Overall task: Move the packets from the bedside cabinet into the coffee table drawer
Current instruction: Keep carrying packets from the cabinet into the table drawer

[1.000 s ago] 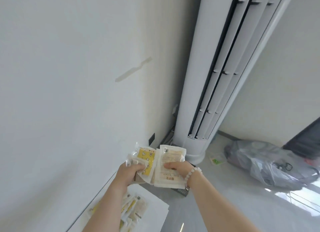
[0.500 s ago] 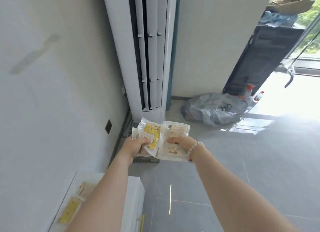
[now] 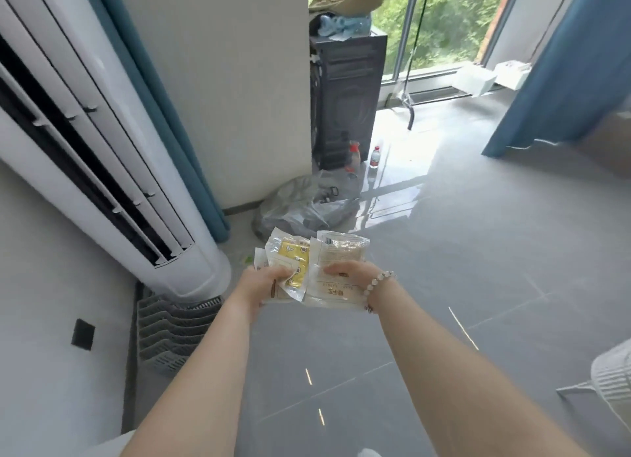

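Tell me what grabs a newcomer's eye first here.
Centre frame, the left hand and right hand hold a fan of packets, one bright yellow. A tall white air conditioner fills the left side; a bright window with a blue curtain sits top right.

Grey tile floor (image 3: 478, 251); white air conditioner (image 3: 112, 156) left; blue curtain (image 3: 563, 80); window (image 3: 444, 22), possibly balcony door.

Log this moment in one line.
phase: carrying | left hand: grips yellow packet | right hand: holds pale packet | drawer: not in view
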Demonstrator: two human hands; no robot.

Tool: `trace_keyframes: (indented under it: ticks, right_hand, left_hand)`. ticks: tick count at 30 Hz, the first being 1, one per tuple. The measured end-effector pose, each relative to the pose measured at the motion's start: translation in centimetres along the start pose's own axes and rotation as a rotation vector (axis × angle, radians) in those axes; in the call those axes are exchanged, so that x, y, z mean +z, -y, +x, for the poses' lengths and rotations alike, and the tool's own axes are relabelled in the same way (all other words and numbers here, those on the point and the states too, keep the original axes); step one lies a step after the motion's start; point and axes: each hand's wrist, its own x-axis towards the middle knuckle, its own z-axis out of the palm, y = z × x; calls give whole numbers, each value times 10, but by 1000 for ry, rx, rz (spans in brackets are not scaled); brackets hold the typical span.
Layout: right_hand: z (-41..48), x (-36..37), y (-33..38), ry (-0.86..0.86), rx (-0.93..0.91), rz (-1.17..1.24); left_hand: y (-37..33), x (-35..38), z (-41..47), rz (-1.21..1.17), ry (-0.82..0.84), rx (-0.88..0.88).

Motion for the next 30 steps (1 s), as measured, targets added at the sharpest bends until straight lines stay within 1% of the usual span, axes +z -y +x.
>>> trace_keyframes:
  ticks: [3, 6, 9, 14, 20, 24, 27, 30]
  right_hand:
    - [-14, -56, -5, -74, 11, 96]
    - [-29, -112, -11, -151, 19, 139]
    - [-45, -164, -19, -236, -7, 225]
    - [-72, -236, -44, -396, -30, 371]
    - [-100, -295, -79, -523, -25, 580]
    - [-114, -323, -103, -606, -32, 713]
    - [-124, -347, -124, -675, -2, 728]
    - [-143, -369, -138, -784, -16, 782]
  left_hand:
    - [-5, 60, 6, 50, 97, -3]
    - [-8, 121, 9, 96, 213, -3]
    - [-9, 176, 10, 126, 309, 3]
    - [-1, 263, 10, 241, 446, -15]
    - [16, 349, 9, 399, 569, -44]
    - [29, 399, 7, 510, 692, -64]
    - [37, 437, 4, 573, 755, -89]
    - [45, 478, -3, 625, 845, -102]
